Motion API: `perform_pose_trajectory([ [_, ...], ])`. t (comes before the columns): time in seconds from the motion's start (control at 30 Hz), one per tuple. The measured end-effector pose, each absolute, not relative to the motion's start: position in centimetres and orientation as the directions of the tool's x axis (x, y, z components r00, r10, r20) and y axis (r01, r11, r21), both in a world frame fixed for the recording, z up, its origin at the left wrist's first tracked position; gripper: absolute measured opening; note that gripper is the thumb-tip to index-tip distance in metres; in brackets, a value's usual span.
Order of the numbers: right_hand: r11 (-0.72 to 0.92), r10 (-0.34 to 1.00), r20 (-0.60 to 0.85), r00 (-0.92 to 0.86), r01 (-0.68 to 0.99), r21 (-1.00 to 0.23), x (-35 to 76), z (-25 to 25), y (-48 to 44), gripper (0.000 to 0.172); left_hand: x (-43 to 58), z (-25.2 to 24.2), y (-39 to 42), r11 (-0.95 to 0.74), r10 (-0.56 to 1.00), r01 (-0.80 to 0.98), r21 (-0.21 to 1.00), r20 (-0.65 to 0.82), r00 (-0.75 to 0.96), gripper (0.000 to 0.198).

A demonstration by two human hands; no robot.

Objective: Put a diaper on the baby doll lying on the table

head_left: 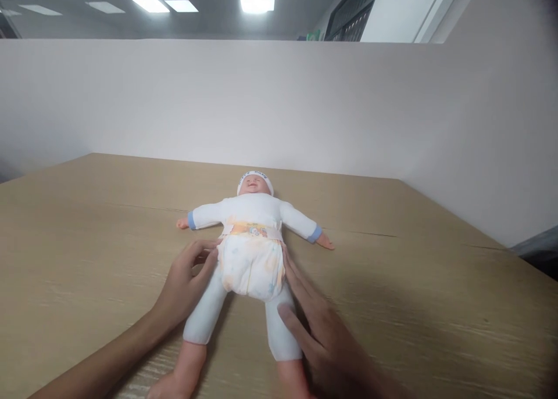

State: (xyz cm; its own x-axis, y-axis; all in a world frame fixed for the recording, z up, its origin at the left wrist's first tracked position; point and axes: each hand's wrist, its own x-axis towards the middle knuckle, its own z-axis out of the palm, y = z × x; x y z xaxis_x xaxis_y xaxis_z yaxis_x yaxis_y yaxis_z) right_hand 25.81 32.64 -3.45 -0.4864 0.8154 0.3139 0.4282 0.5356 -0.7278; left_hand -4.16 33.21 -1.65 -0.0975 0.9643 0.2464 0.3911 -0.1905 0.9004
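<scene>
A baby doll [257, 208] in a white suit with blue cuffs and a white cap lies on its back, arms spread and legs toward me. Around its hips sits a patterned diaper [253, 265] with an orange printed waistband. My left hand [185, 280] is at the diaper's left edge, its thumb and fingertips closed together on the side of it. Along the right side, my right hand [320, 320] rests with fingers stretched out against the diaper and the thumb over the doll's thigh. The tips of my right fingers are partly hidden by the diaper.
The doll lies on a wide wooden table [414, 283] with thin seams across its top. A pale partition wall [261, 103] rises behind the table and along its right side. Ceiling lights show above the wall. A dark object [538, 251] is beyond the right edge.
</scene>
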Motion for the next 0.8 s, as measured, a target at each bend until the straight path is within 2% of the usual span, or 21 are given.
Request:
perform_pose_trajectory([
  [0.17,0.546,0.805,0.317,-0.502,0.417,-0.727,25.9,-4.4,32.4,0.084,-4.3,-1.9,32.7,-0.220,0.955,0.470,0.855,0.286,-0.073,0.034],
  [0.27,0.599,0.791,0.385,-0.475,0.476,-0.644,25.9,-4.0,32.4,0.079,-4.4,-2.1,32.5,-0.266,0.920,0.544,0.795,0.378,-0.102,0.038],
  [0.33,0.670,0.742,0.502,-0.444,0.508,-0.540,26.0,-3.4,32.6,0.078,-4.6,-2.0,32.5,-0.346,0.873,0.625,0.700,0.484,-0.059,0.041],
  [0.4,0.747,0.657,0.594,-0.464,0.507,-0.430,26.2,-2.8,32.8,0.079,-4.8,-1.9,32.6,-0.435,0.826,0.697,0.570,0.560,0.058,0.040],
  [0.47,0.796,0.596,0.611,-0.520,0.482,-0.366,26.4,-2.5,33.2,0.078,-5.2,-1.6,32.5,-0.489,0.792,0.741,0.461,0.591,0.155,0.037],
  [0.53,0.810,0.583,0.590,-0.559,0.463,-0.361,26.5,-2.4,33.7,0.072,-5.7,-1.5,32.3,-0.494,0.775,0.771,0.402,0.605,0.181,0.034],
  [0.63,0.813,0.579,0.599,-0.553,0.444,-0.376,26.6,-2.7,34.3,0.067,-6.6,-1.7,31.8,-0.452,0.795,0.800,0.395,0.586,0.160,0.031],
  [0.8,0.792,0.568,0.721,-0.396,0.500,-0.349,27.3,-2.9,35.3,0.065,-7.8,-2.3,32.3,-0.274,0.891,0.819,0.505,0.453,0.019,0.048],
])
